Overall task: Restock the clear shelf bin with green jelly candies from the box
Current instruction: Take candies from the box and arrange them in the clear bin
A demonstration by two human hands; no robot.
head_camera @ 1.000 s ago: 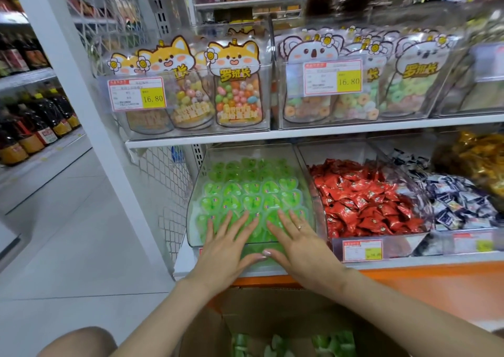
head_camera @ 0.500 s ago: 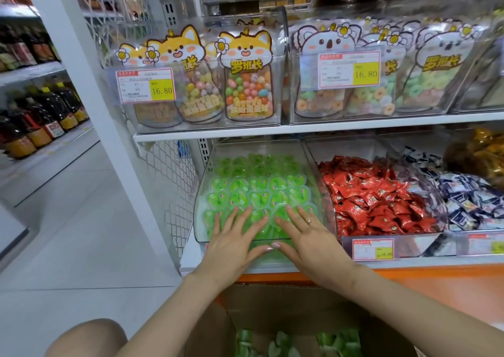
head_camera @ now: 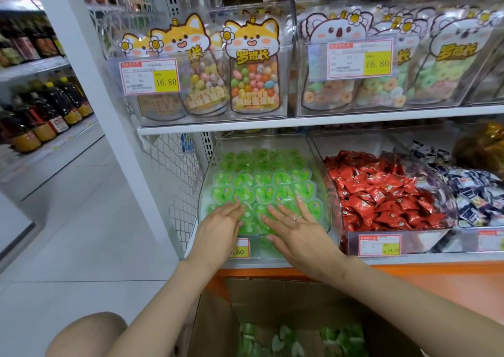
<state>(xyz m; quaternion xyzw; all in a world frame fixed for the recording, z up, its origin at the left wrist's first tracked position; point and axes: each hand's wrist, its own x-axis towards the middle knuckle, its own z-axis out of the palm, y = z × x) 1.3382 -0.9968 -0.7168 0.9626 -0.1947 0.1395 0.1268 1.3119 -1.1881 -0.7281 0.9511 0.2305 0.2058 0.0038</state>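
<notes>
Together — left hand [head_camera: 218, 231], right hand [head_camera: 297, 234] — straight fingers flat on green jelly candies [head_camera: 261, 179]

Both of the person's arms are bare all the way up to where the picture ends. The left arm [head_camera: 163, 302] is slim, and so is the right arm [head_camera: 409, 296]. The left grip [head_camera: 218, 228] has long, thin fingers with neat, rounded nails. The right grip [head_camera: 297, 234] looks the same, and it wears a small, thin ring [head_camera: 295, 218] on one finger. A bare knee [head_camera: 90, 335] shows in the bottom left corner.
</notes>
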